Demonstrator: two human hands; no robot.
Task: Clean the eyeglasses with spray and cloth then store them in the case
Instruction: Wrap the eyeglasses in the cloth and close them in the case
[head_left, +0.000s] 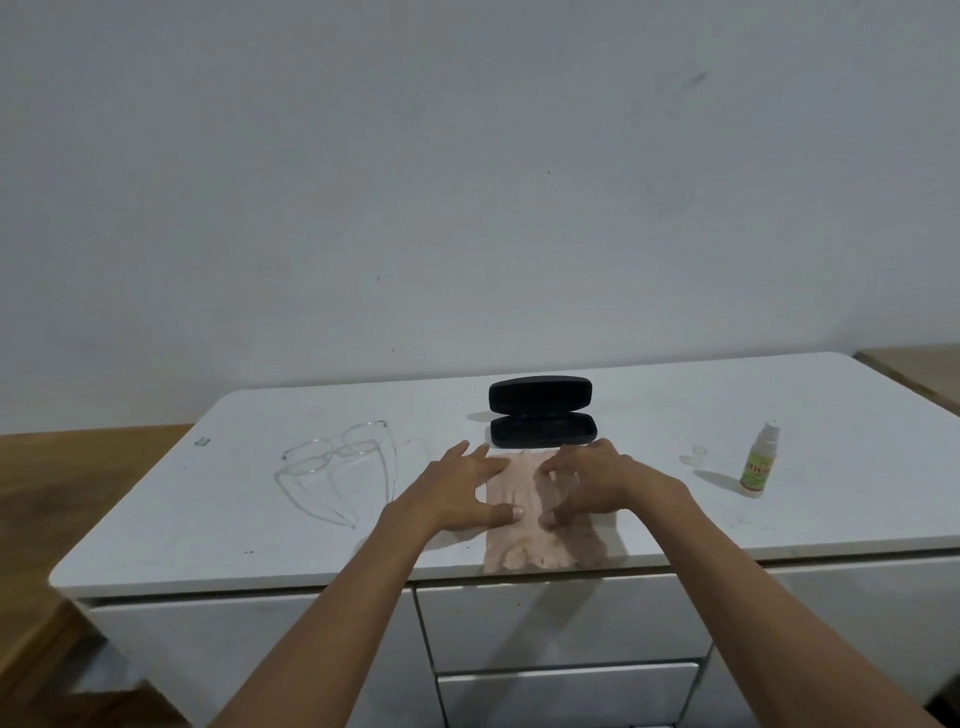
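A pale pink cloth (524, 540) lies rumpled on the white cabinet top (208, 519), its near edge at the front rim. My left hand (457, 491) rests flat on the cloth's left side, fingers spread and thumb on the fabric. My right hand (592, 480) sits on its right side with fingers bent, fingertips pressing the cloth. Clear-framed eyeglasses (337, 462) lie on the top to the left, arms unfolded toward me. A black case (542, 413) stands open and empty just behind the cloth. A small spray bottle (759, 462) with a green label stands at the right.
A small clear cap (695, 454) lies left of the spray bottle. White drawers (561, 623) sit below the top. A grey wall rises behind the cabinet. Wooden floor (62, 493) shows to the left, and another pale surface (919, 369) at the far right.
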